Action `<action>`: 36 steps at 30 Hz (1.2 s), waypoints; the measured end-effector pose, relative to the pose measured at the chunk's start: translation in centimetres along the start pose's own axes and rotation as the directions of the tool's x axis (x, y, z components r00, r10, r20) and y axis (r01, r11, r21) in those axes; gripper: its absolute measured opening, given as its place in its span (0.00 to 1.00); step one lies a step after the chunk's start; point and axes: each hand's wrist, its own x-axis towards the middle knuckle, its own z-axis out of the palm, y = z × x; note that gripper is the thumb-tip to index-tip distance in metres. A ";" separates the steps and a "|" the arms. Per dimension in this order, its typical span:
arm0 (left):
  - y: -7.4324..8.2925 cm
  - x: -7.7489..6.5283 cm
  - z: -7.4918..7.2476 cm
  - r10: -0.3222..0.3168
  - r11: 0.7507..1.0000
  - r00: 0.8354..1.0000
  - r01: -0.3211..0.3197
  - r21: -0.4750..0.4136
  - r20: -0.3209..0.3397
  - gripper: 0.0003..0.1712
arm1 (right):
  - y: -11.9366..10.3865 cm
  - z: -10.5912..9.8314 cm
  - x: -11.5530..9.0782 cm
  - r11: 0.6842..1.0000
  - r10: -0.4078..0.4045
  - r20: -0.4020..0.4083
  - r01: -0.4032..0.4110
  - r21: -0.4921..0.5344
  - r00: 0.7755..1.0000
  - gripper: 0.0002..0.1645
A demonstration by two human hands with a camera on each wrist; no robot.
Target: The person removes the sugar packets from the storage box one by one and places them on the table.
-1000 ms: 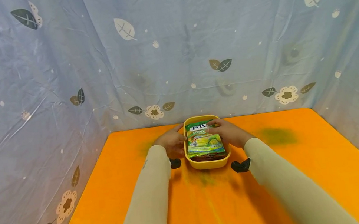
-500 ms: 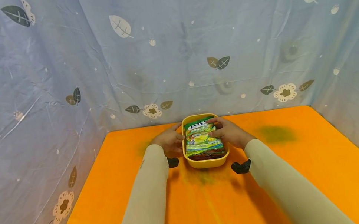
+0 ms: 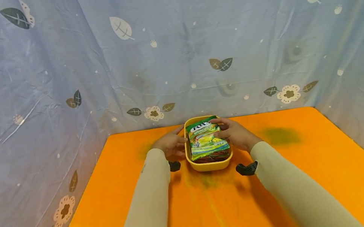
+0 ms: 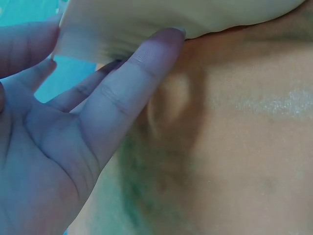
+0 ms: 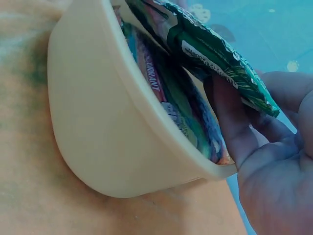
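Note:
In the head view a yellow plastic tub stands near the table's back edge. My left hand is at its left side, fingers along the outer wall and thumb at the rim. My right hand pinches the right side of a green and yellow candy packet printed FOX'S SPRING TEA. The right wrist view shows this packet tilted up, its edge between thumb and fingers. Under it, more colourful packets lie inside the tub.
An orange cloth covers the table, with greenish stains around the tub. Blue sheets with leaf and flower prints hang behind and at both sides. Each wrist wears a black strap piece.
The candy packet has tilted and its top edge has risen to the tub's back rim. My right hand has shifted slightly right. The left hand stays at the tub.

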 end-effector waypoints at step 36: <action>-0.4 0.9 -0.6 -0.031 1.000 0.999 0.031 0.002 -0.009 0.48 | -1.6 -7.7 -2.6 0.945 -0.090 -0.284 0.172 0.277 0.955 0.36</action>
